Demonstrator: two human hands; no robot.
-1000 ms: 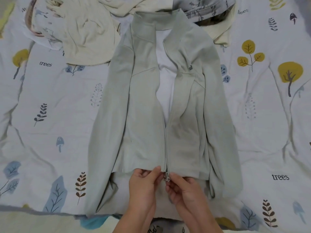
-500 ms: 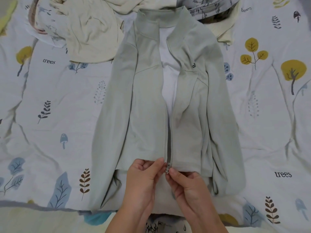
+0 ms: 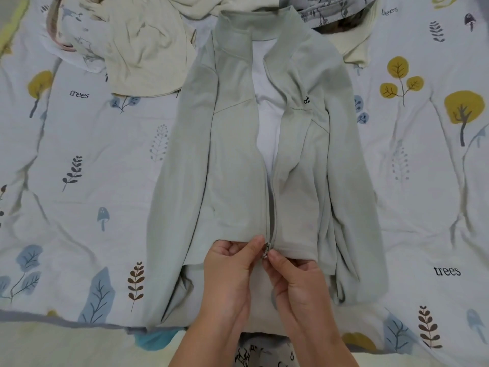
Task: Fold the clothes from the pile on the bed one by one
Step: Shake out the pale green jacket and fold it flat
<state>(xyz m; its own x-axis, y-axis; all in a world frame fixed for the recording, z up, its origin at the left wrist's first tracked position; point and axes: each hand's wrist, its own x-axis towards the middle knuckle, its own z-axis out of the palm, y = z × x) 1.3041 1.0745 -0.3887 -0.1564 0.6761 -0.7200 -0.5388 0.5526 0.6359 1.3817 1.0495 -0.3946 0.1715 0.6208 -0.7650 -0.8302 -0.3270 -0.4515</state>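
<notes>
A pale green zip jacket [image 3: 238, 160] lies flat on the bed, collar away from me, front open at the top over a white lining. Its sleeves run down both sides. At the bottom hem, my left hand [image 3: 232, 263] pinches the left front edge beside the zipper. My right hand [image 3: 296, 276] pinches the small metal zipper slider [image 3: 266, 250] at the hem. The zip is closed along a stretch above the hem. The pile of clothes [image 3: 148, 49] sits at the far left, cream and white pieces crumpled together.
The bed sheet [image 3: 79, 168] is white with tree and leaf prints and spreads on both sides of the jacket. A grey patterned garment [image 3: 330, 11] and a cream piece [image 3: 357, 49] lie behind the collar. The bed's near edge runs along the bottom.
Both hands stay at the hem on the zipper. The zip has closed a little further up. The view has shifted slightly, so the jacket sits a bit to the right.
</notes>
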